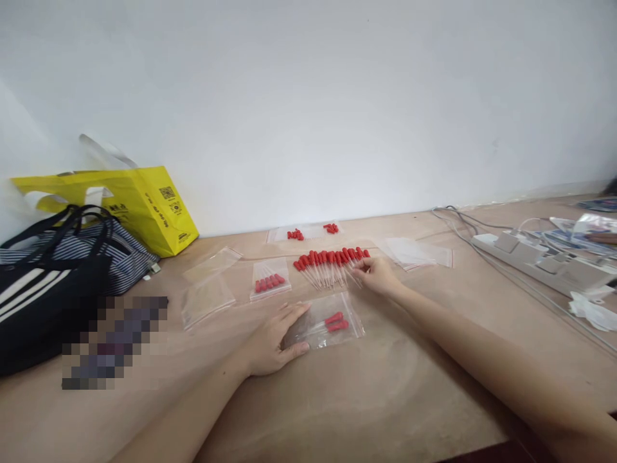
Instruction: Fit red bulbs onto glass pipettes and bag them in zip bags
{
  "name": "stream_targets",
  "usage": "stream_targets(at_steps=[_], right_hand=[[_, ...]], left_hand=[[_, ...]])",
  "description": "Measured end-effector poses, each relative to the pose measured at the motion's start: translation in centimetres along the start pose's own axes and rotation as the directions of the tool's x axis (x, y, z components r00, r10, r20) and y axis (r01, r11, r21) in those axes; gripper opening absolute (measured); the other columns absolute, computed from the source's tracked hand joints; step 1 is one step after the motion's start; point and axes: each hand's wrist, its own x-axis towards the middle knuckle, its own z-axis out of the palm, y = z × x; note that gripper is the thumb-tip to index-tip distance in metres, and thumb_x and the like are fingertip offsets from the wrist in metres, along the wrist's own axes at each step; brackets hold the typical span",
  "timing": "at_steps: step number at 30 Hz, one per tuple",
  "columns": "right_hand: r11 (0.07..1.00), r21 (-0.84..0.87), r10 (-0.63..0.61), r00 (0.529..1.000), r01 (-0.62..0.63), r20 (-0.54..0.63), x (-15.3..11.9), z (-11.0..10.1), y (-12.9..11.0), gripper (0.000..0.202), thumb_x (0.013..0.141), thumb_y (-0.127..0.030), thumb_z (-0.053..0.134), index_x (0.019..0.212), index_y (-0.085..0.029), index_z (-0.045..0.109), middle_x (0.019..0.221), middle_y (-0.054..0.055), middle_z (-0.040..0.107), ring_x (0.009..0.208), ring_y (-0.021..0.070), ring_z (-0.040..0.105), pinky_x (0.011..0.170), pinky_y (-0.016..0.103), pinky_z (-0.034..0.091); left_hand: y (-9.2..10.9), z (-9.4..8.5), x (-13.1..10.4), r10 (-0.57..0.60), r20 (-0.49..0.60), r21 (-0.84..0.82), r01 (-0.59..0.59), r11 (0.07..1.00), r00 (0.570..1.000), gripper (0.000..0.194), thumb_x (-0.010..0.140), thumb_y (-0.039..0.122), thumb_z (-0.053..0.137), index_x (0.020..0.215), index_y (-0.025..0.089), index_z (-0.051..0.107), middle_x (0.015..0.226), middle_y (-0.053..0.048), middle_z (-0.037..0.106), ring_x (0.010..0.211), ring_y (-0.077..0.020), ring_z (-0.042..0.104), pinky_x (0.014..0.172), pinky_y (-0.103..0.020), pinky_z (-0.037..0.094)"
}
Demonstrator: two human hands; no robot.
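Note:
My left hand lies with thumb and fingers spread on the closed end of a clear zip bag. Two droppers with red rubber bulbs are inside that bag. Beyond it, several more red-bulbed droppers lie side by side in a loose row, their clear tubes pointing towards me. At the right end of this row, my right hand has thumb and fingertips pinched on one dropper, partly hidden by the fingers. A smaller-looking zip bag with several droppers lies to the left of the row.
Against the wall are more bagged droppers. Flat clear bags lie at the left, others at the right. A yellow bag and a black bag stand far left; a power strip with cables is at right.

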Motion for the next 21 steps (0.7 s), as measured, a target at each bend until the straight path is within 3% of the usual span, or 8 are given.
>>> stream_targets(at_steps=[5, 9, 15, 21], right_hand=[[0.985, -0.128, 0.09, 0.978, -0.115, -0.19, 4.4, 0.9, -0.9, 0.023, 0.069, -0.031, 0.055, 0.086, -0.018, 0.064, 0.09, 0.008, 0.062, 0.086, 0.0213, 0.056, 0.074, 0.03, 0.039], [0.972, -0.157, 0.134, 0.959, -0.176, -0.251, 6.4, 2.1, -1.4, 0.031, 0.067, -0.033, 0.058, 0.091, -0.015, 0.065, 0.109, 0.014, 0.054, 0.094, 0.0244, 0.054, 0.081, 0.031, 0.038], [0.978, -0.067, 0.175, 0.956, -0.196, -0.236, 7.4, 2.8, -1.0, 0.017, 0.065, -0.027, 0.057, 0.071, -0.014, 0.066, 0.091, 0.013, 0.061, 0.084, 0.0225, 0.057, 0.076, 0.032, 0.04], [0.982, 0.16, 0.135, 0.96, -0.097, -0.247, 7.1, 1.0, -0.9, 0.018, 0.07, -0.03, 0.053, 0.075, -0.013, 0.06, 0.08, 0.008, 0.062, 0.073, 0.0162, 0.057, 0.066, 0.026, 0.042]], left_hand=[[0.0, 0.0, -0.1, -0.001, -0.001, -0.012, 0.001, 1.0, 1.0, 0.061, 0.082, 0.047, 0.041, 0.133, 0.022, 0.022, 0.139, -0.006, 0.029, 0.126, -0.0228, 0.026, 0.104, -0.043, 0.024], [0.2, -0.2, -0.1, -0.012, -0.018, -0.027, 0.012, 1.0, 1.0, 0.06, 0.081, 0.047, 0.043, 0.132, 0.022, 0.026, 0.137, -0.006, 0.032, 0.125, -0.0242, 0.028, 0.103, -0.044, 0.024], [0.5, -0.3, -0.1, -0.022, -0.015, -0.011, 0.022, 1.0, 1.0, 0.06, 0.08, 0.046, 0.045, 0.132, 0.019, 0.027, 0.136, -0.008, 0.033, 0.125, -0.0235, 0.028, 0.104, -0.043, 0.024], [0.3, -0.3, 0.0, -0.009, -0.012, -0.011, 0.009, 1.0, 1.0, 0.06, 0.081, 0.046, 0.043, 0.132, 0.021, 0.026, 0.137, -0.007, 0.033, 0.125, -0.0239, 0.029, 0.103, -0.044, 0.024]])
